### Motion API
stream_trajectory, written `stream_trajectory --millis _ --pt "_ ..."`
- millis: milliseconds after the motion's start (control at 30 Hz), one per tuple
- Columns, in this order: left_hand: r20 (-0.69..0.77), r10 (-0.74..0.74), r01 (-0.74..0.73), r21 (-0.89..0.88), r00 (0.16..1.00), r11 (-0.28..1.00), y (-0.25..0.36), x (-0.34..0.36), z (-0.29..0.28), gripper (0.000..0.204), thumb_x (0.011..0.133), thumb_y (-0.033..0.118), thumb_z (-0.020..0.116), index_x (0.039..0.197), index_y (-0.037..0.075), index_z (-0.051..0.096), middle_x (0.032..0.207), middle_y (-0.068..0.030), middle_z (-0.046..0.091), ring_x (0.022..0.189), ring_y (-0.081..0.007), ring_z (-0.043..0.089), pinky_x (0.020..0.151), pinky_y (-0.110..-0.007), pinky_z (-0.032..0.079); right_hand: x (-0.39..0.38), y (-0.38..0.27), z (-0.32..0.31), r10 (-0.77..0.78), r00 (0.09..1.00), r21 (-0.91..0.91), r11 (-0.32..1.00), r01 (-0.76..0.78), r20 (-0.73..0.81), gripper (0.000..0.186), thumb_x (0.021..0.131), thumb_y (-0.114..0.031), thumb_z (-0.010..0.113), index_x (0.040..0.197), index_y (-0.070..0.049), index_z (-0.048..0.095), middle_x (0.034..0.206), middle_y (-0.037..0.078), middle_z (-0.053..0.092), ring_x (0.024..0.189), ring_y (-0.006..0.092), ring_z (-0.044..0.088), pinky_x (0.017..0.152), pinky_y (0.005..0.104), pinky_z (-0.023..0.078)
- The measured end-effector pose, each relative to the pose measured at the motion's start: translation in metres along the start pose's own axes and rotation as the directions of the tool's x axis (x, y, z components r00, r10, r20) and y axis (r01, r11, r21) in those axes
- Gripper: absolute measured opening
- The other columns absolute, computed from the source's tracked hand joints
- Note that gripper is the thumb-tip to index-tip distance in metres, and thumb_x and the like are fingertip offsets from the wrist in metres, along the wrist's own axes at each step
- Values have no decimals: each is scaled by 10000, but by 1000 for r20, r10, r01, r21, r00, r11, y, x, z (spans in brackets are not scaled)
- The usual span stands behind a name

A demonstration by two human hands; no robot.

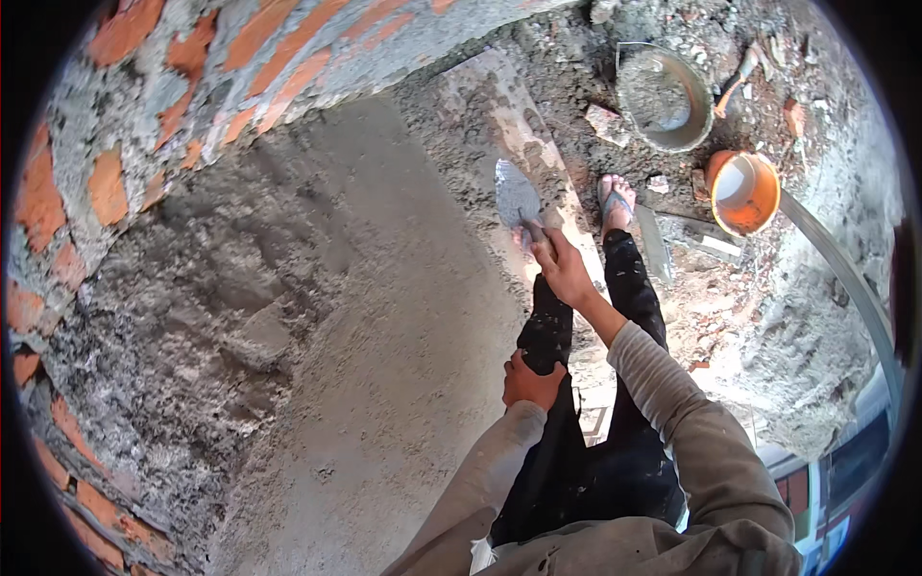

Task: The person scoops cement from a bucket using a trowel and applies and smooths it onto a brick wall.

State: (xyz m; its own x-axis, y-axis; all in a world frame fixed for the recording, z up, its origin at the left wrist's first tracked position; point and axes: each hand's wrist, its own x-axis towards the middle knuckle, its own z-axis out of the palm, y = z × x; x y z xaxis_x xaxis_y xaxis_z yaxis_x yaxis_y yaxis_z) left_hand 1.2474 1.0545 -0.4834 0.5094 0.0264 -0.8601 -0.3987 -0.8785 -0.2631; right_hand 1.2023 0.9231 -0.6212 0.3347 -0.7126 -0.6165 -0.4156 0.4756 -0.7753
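My right hand [565,267] is closed round the handle of a trowel [517,192]. Its grey, mortar-smeared blade points away from me, above a dirty plank [538,134]. My left hand [534,382] rests on my bent left knee, thumb apart from the other fingers, holding nothing. To the left of my legs spreads a smoothed band of grey mortar [394,307]. Farther left it meets rough, lumpy, darker mortar [202,278].
A brick wall [288,48] with rough mortar bounds the far and left sides. At the far right stand a metal bucket [706,106] and an orange bucket [759,216], amid rubble. A grey pipe or hose [845,269] curves along the right. My sandalled foot [617,200] is beside the plank.
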Motion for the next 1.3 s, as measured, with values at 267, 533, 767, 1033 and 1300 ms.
stream_trajectory --millis 267,533,767,1033,1300 --pt "-134 58 -69 -81 989 994 -13 13 2 739 689 385 772 1266 46 458 1214 -165 538 1111 -329 550 946 -412 443 128 106 -253 -55 881 -654 693 -305 -469 296 904 -249 453 1062 -2 494 953 269 634 870 462 613 779 534 482" --pt "-226 32 -63 -131 974 989 -19 25 -13 735 692 341 777 1270 22 454 1217 -184 537 1112 -334 549 957 -402 444 207 139 -243 78 991 -731 670 -132 -108 316 895 -315 539 974 -21 620 946 248 656 910 405 634 831 456 501" --pt "-222 60 -77 -70 973 995 -1 15 -10 738 693 347 773 1274 25 454 1226 -185 534 1121 -338 542 964 -403 439 188 120 -272 449 871 33 885 -464 200 349 929 -410 543 1027 -78 587 615 -7 413 470 92 376 393 280 328" --pt "-183 16 -29 -66 983 997 -14 7 -18 754 714 392 751 1286 18 433 1244 -194 525 1135 -326 542 975 -378 429 115 76 -208 145 989 432 891 -139 20 213 980 -301 484 906 -103 509 604 -42 385 442 48 322 378 223 256" --pt "18 -26 28 -112 999 993 -24 -20 4 844 711 474 714 1354 67 349 1336 -167 447 1205 -324 494 994 -418 418 -3 -79 -113 13 926 432 887 164 -378 257 999 -269 425 1033 -23 490 672 -19 447 534 31 387 453 194 303"
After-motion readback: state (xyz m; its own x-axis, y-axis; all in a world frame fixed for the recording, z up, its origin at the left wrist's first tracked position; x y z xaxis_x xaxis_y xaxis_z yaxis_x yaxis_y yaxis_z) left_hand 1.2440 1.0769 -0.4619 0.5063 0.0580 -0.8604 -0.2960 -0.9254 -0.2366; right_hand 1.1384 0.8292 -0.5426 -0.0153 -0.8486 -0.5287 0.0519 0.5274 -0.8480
